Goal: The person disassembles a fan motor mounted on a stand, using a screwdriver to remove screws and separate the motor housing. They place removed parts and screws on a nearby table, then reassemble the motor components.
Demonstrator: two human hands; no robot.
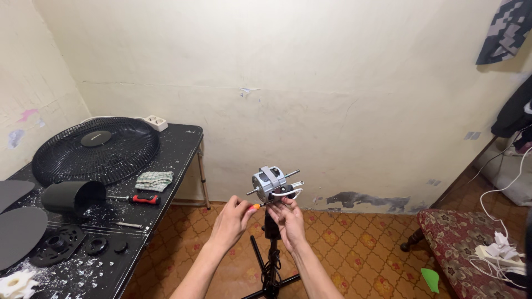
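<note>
- My left hand (231, 220) sits just below centre, fingers pinched narrow around a small screwdriver with an orange handle (256, 206), its tip pointing toward 3 o'clock at the motor's base.
- My right hand (288, 220) is just beside it, at 3 o'clock from the left; its fingers are curled up against the underside of the motor, touching the white wires (293, 193). Whether they grip anything firmly, I cannot tell.
- The bare fan motor (270, 182), grey metal with a shaft sticking out each side, sits atop a black stand pole (271, 252), at 12 o'clock from both hands.
- The stand's black legs spread on the patterned orange floor at 6 o'clock.
- At 9 o'clock stands a black table (177, 147), speckled with white bits.
- On it: a round black fan grille (95, 148) at the far end, a black motor housing (72, 196) lying on its side, a red-handled screwdriver (141, 199) just beside that, and a folded checked cloth (154, 180).
- Near the table's front edge lie black ring parts (58, 243) and a white plastic piece (16, 282).
- A white power strip (155, 122) rests at the table's far edge.
- At 4 o'clock, a floral cushion (463, 238) carries tangled white cables.
</note>
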